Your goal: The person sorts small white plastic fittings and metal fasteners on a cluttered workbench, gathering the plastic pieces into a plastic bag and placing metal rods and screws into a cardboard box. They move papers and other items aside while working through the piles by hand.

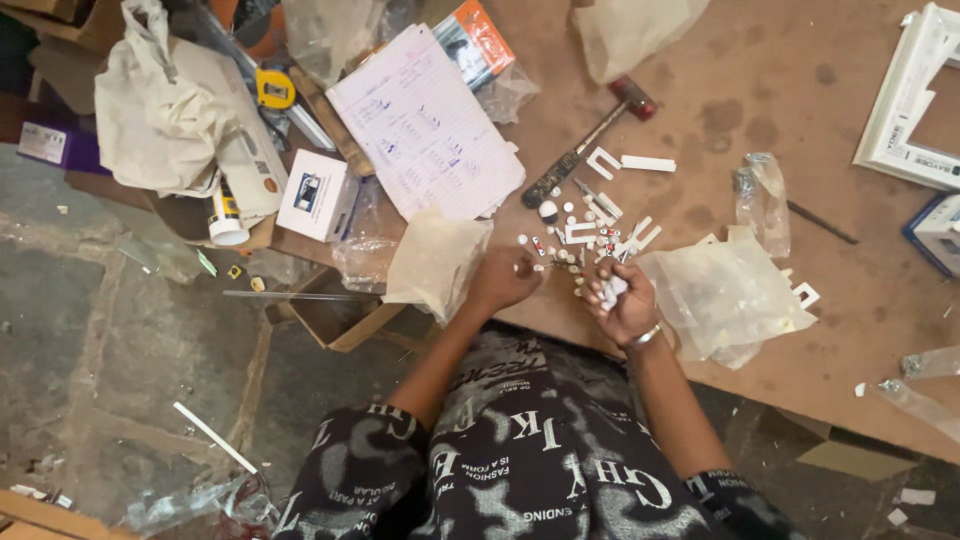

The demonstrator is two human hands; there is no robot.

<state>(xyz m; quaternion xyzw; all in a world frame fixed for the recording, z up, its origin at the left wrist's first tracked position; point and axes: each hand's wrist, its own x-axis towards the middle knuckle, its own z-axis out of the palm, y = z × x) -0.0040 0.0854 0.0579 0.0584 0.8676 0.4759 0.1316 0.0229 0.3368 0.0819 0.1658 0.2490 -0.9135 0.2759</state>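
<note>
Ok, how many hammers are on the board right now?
1. The hammer lies diagonally on the board, just above the small white parts, right of the handwritten sheet. Others may be hidden under bags.

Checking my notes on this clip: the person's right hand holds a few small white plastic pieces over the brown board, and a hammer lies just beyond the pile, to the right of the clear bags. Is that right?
Not quite. The head view shows the hammer left of the clear bags, beside the handwritten sheet. The rest holds: the right hand holds small white plastic pieces over the brown board.
</note>
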